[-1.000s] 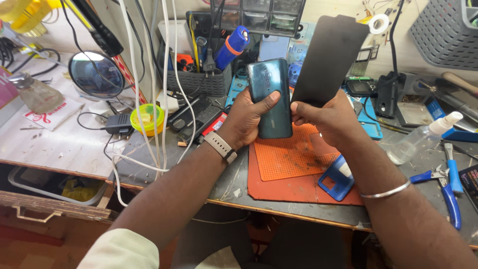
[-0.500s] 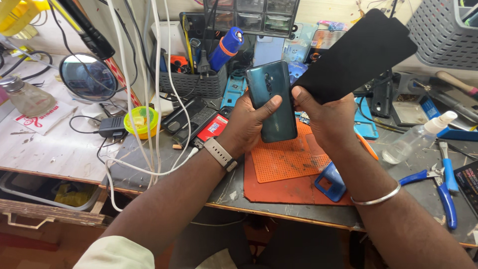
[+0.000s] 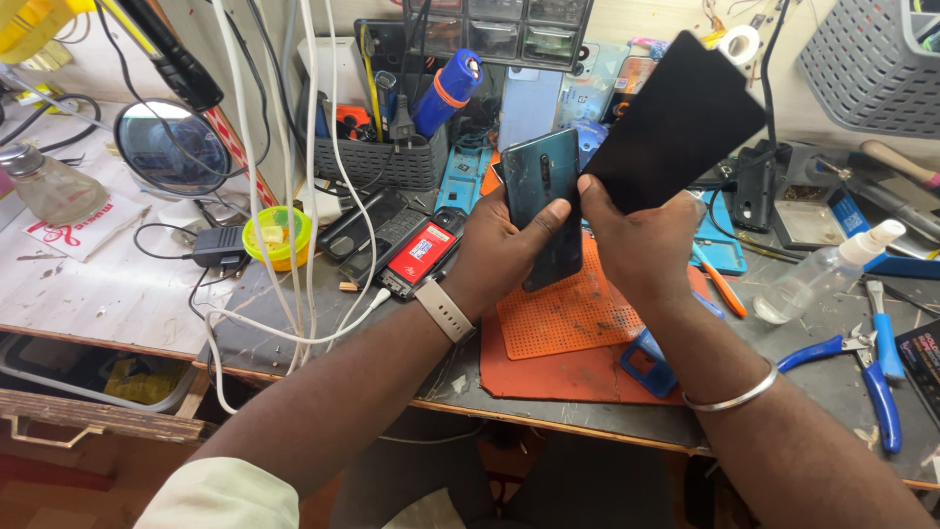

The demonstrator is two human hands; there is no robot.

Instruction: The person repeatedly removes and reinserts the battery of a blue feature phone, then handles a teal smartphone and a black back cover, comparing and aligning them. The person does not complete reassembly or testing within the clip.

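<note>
Mostly cluttered repair bench, orange mat, cables

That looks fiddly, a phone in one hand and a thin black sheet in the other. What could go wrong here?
The thin black flat panel is pinched only at one corner by the right hand, so it might bend or slip. The dark teal phone, in the left hand, is held above the orange perforated mat; a drop could land it on the blue-handled pliers.
</note>
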